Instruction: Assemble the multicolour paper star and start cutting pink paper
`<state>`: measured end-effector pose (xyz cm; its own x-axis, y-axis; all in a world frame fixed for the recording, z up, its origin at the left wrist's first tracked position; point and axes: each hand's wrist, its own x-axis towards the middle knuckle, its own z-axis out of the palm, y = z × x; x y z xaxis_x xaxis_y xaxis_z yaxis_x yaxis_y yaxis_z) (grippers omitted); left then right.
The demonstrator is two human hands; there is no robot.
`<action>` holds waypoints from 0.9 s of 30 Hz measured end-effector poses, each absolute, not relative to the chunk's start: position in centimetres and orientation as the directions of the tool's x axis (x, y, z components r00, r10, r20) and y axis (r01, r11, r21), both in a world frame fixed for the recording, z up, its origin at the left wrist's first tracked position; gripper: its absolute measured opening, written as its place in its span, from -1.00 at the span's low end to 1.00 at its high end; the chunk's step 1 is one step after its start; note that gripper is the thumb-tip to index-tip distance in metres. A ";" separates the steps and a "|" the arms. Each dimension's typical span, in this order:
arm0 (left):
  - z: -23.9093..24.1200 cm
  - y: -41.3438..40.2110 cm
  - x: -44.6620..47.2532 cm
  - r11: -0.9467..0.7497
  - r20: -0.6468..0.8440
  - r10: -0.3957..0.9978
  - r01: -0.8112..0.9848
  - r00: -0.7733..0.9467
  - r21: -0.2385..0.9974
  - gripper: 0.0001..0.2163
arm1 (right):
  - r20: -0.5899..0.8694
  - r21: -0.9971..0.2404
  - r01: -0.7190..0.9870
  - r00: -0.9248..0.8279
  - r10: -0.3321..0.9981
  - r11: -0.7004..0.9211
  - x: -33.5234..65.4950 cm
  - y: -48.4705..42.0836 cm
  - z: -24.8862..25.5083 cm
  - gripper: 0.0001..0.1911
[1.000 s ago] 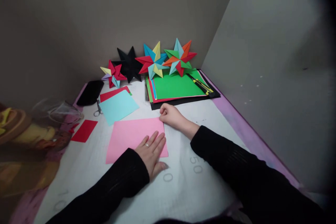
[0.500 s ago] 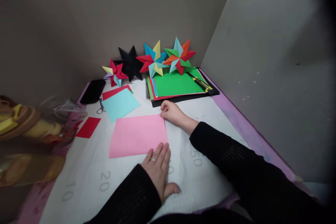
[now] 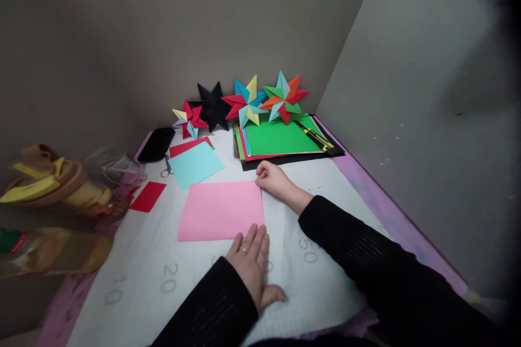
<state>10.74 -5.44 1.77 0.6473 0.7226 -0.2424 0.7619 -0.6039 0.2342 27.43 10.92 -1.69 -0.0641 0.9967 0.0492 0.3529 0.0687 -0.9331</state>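
A pink sheet of paper (image 3: 222,210) lies flat on the white, number-marked covering. At its near right corner rests my left hand (image 3: 252,264), open and palm down, fingertips on the paper and thumb out to the side. My right hand (image 3: 273,179) is closed in a pinch at the sheet's far right corner, its thumb and fingers on that corner. A light blue sheet (image 3: 197,165) lies just behind the pink one, partly over a red piece of paper (image 3: 181,149). Small scissors (image 3: 166,169) stick out beside the blue sheet.
Behind stand folded paper stars (image 3: 249,102) against the wall. A green-topped paper stack (image 3: 280,138) bears a yellow-black utility knife (image 3: 315,136). At left are a black case-like object (image 3: 157,144), a red paper rectangle (image 3: 148,197), a lidded cup (image 3: 75,181) and a bottle (image 3: 61,252).
The camera view has shifted, so everything appears farther right, and the back objects lower. Both hands keep their places at the pink sheet's right corners.
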 end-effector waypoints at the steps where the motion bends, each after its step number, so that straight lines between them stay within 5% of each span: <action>1: 1.7 -5.4 10.7 -0.604 -0.235 0.723 0.760 0.649 0.240 -0.11 | 0.056 -0.928 0.364 -0.065 0.996 0.076 27.4 10.9 -1.7 -0.80; 14: 2.0 -5.0 10.6 -0.629 -0.216 0.692 0.722 0.689 0.288 -0.07 | 0.239 -0.732 0.621 -0.151 0.959 0.280 27.6 10.4 -1.5 -0.75; 22: 2.1 -4.9 10.6 -0.614 -0.247 0.686 0.727 0.684 0.309 -0.12 | 0.309 -0.506 0.610 -0.533 0.788 0.611 27.7 9.7 -0.4 -0.76; 27: 1.9 -4.7 10.4 -0.632 -0.244 0.663 0.704 0.708 0.325 -0.13 | 0.263 -0.407 0.634 -0.608 0.749 0.657 27.2 8.3 -0.1 -0.79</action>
<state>10.43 -4.71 1.91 0.7079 0.6628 -0.2439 0.7036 -0.6318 0.3252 27.15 8.27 -0.06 -0.6078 0.7492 0.2631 0.6343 0.6574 -0.4068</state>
